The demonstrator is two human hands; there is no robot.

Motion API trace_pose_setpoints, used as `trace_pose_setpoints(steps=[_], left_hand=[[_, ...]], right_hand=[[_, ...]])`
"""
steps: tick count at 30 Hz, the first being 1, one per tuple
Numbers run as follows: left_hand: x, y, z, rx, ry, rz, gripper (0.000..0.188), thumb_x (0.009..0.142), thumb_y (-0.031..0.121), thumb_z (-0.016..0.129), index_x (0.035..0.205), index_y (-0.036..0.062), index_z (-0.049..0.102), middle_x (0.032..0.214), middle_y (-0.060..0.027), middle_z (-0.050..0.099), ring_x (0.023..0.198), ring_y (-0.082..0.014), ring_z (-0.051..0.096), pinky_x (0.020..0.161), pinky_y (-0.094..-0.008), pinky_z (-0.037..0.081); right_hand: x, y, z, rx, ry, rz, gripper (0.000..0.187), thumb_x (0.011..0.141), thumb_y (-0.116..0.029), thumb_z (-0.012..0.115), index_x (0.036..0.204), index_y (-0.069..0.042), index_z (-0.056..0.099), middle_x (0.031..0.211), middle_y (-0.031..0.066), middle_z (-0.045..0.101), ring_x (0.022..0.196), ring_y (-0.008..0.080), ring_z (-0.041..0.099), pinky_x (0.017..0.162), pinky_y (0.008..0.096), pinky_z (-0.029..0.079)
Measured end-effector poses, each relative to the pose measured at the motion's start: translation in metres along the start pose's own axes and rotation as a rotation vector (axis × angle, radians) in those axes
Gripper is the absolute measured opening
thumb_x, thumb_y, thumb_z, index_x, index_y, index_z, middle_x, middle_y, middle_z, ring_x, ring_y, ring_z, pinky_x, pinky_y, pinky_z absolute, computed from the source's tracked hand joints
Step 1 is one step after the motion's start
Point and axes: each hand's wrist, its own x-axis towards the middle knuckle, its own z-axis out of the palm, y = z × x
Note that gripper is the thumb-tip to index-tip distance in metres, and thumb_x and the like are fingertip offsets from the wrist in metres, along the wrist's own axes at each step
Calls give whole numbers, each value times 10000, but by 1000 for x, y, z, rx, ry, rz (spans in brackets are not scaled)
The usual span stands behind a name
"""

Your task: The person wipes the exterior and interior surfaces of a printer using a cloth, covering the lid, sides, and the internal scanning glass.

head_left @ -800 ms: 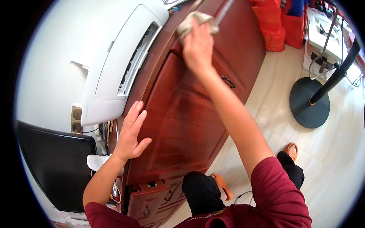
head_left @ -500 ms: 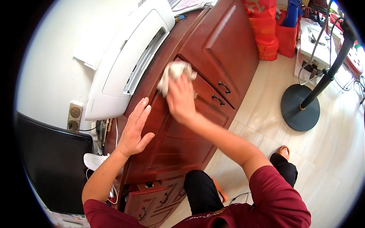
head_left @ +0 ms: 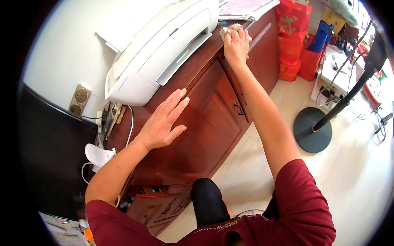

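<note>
My right hand (head_left: pixel 237 49) grips a crumpled, pale cloth (head_left: pixel 234 28) at the top edge of the dark red wooden cabinet (head_left: pixel 197 131), just past the printer's far end. That arm is stretched far forward. My left hand (head_left: pixel 164 121) is over the cabinet's near part, its fingers extended and nothing in them. The white printer (head_left: pixel 164 53) rests on the cabinet top, beyond my left fingertips. A black handle (head_left: pixel 238 109) shows on a cabinet door below my right forearm.
Papers (head_left: pixel 246 9) lie stacked at the cabinet's far end. A black screen (head_left: pixel 57 151) and a wall socket (head_left: pixel 80 98) are on the left. Red bags (head_left: pixel 292 41) stand past the cabinet. On the right floor rises a black pole on a round base (head_left: pixel 312 130).
My right hand has moved forward with the cloth, from the cabinet's front face to its far top edge. My left hand has shifted slightly forward and right. The view has also shifted.
</note>
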Motion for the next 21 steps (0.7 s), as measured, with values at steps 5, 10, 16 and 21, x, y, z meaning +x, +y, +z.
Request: trace_pose_setpoints(steps=[5, 10, 16, 21], left_hand=[[-1, 3, -1, 141, 51, 37, 641, 857, 254, 562, 1407, 41, 311, 1485, -163, 257, 1368, -345, 243, 1104, -436, 225], [-11, 4, 5, 221, 193, 4, 661, 840, 275, 579, 1413, 77, 314, 1488, -142, 260, 1370, -323, 244, 1108, -446, 206], [-13, 8, 2, 269, 218, 20, 687, 825, 300, 600, 1409, 72, 319, 1471, -145, 288, 1361, -320, 261, 1109, -446, 201], [-5, -11, 13, -51, 273, -110, 610, 893, 321, 533, 1395, 38, 333, 1448, -173, 315, 1341, -335, 292, 1099, -429, 224]], right_hand=[[-30, -36, -31, -302, -294, -419, 289, 879, -248, 450, 935, -33, 634, 1111, 127, 591, 1201, 322, 441, 981, 505, 335], [-67, -112, -51, -405, -874, -639, 239, 814, -221, 494, 912, -73, 654, 947, 121, 636, 950, 284, 581, 839, 468, 412], [-74, -117, -51, 125, -1163, -720, 219, 741, -209, 596, 920, -86, 626, 893, 129, 646, 887, 324, 605, 760, 434, 478], [-16, -78, -40, 16, -1009, -710, 303, 838, -289, 502, 1034, -118, 656, 978, 100, 663, 881, 304, 624, 789, 410, 502]])
